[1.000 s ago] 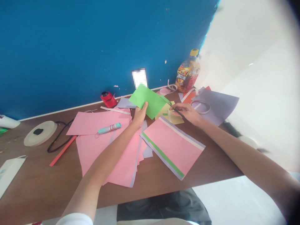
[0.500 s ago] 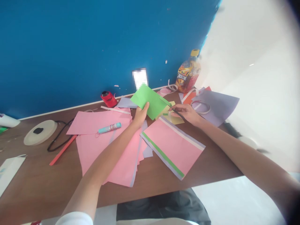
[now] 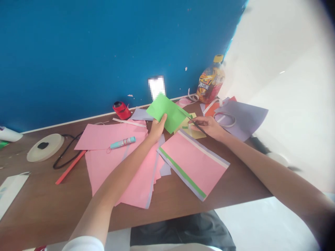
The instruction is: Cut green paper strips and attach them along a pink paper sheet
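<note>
Flat, matte green paper (image 3: 167, 111), roughly rectangular, is held tilted up off the table near the back wall, its far corner pointing at the blue wall (image 3: 78, 52). The left hand (image 3: 157, 128) pinches its lower left edge, thumb on top and fingers underneath, closed tight on the sheet. The right hand (image 3: 209, 126) is curled shut around thin dark scissors (image 3: 196, 125), whose tips meet the green paper's right edge; the blades are too small to tell how far apart they are. A narrow green strip hangs off that edge over a yellow paper (image 3: 193, 131). Just below the hands lies a pink sheet (image 3: 193, 162) with green, lilac and white strips along its long edges. More pink sheets (image 3: 115, 164) overlap to the left with a glue stick (image 3: 122, 142) on top. A lilac sheet (image 3: 246, 116) overhangs the right table edge, and a plastic bottle (image 3: 211, 83) stands in the back corner. The brown wood-grain table (image 3: 52, 202) is bare along the near edge and front left; a round white disc (image 3: 45, 147) and black cable (image 3: 65, 157) lie far left.
</note>
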Demonstrator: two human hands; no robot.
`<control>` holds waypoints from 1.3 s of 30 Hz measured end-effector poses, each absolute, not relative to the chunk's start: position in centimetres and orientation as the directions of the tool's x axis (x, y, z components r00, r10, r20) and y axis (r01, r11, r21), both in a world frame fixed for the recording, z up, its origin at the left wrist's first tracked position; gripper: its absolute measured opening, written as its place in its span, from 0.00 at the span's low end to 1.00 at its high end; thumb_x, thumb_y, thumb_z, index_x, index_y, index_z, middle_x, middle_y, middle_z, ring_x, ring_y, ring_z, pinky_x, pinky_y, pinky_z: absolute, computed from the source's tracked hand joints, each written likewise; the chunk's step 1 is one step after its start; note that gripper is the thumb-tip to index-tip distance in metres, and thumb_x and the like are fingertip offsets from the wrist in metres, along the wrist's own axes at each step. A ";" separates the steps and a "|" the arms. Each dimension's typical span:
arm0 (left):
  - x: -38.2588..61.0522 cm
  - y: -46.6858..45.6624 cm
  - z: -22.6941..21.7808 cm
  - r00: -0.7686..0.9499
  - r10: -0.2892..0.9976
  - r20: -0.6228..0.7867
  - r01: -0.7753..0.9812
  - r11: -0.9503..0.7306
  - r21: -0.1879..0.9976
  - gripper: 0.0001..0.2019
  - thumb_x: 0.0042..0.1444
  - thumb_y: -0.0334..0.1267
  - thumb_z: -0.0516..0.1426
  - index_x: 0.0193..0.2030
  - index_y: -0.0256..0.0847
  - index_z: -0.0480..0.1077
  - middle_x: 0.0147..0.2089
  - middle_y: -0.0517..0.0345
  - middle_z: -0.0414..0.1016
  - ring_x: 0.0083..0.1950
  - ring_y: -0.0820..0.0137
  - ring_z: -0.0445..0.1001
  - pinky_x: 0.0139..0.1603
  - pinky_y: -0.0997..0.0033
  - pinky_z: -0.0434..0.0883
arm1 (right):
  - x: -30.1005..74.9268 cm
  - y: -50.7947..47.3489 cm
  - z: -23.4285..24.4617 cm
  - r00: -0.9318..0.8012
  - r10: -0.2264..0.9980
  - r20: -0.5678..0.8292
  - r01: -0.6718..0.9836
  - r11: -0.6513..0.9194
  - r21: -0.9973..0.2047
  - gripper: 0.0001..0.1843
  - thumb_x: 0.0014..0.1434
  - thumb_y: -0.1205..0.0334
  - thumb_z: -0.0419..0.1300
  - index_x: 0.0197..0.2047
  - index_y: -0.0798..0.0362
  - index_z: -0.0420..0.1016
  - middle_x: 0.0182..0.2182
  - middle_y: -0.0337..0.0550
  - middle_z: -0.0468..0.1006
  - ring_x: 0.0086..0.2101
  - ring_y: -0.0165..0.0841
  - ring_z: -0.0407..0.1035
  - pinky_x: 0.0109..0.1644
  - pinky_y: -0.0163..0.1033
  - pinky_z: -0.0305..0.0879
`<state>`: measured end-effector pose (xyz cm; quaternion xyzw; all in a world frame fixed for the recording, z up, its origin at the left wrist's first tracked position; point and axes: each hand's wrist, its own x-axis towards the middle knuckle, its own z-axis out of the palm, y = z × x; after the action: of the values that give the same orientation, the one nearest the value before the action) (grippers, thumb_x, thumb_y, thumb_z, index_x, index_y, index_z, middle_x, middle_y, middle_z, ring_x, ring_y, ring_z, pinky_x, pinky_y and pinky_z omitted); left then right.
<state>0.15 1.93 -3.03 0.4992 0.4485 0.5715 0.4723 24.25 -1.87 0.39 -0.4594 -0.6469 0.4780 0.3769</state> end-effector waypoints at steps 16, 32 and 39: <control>0.1 2.0 -3.2 -0.063 0.985 0.158 -0.093 -0.164 0.982 0.26 0.54 0.54 0.61 0.56 0.43 0.71 0.60 0.51 0.73 0.63 0.61 0.69 0.66 0.60 0.64 | 24.2 -2.1 0.7 -0.278 0.960 0.038 0.256 0.112 -0.960 0.27 0.45 0.44 0.69 0.42 0.57 0.81 0.26 0.39 0.72 0.26 0.28 0.61 0.27 0.35 0.53; -0.1 2.1 -3.2 -0.050 0.986 0.158 -0.091 -0.162 0.983 0.27 0.54 0.55 0.61 0.56 0.43 0.71 0.61 0.51 0.72 0.64 0.60 0.69 0.66 0.60 0.64 | 24.3 -2.2 0.8 -0.272 0.962 0.030 0.288 0.111 -0.951 0.28 0.47 0.43 0.68 0.44 0.56 0.81 0.24 0.37 0.70 0.23 0.27 0.57 0.25 0.35 0.48; 0.1 2.0 -3.2 -0.086 0.985 0.149 -0.091 -0.157 0.983 0.27 0.53 0.55 0.61 0.56 0.43 0.71 0.60 0.51 0.73 0.63 0.59 0.70 0.66 0.59 0.64 | 24.5 -2.0 0.6 -0.276 0.961 0.031 0.299 0.116 -0.947 0.27 0.47 0.44 0.68 0.44 0.55 0.82 0.21 0.35 0.66 0.22 0.25 0.53 0.24 0.35 0.46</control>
<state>0.06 2.02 -3.16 0.4921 0.4543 0.5800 0.4638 24.48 -2.00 0.58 -0.4816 -0.6541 0.4583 0.3608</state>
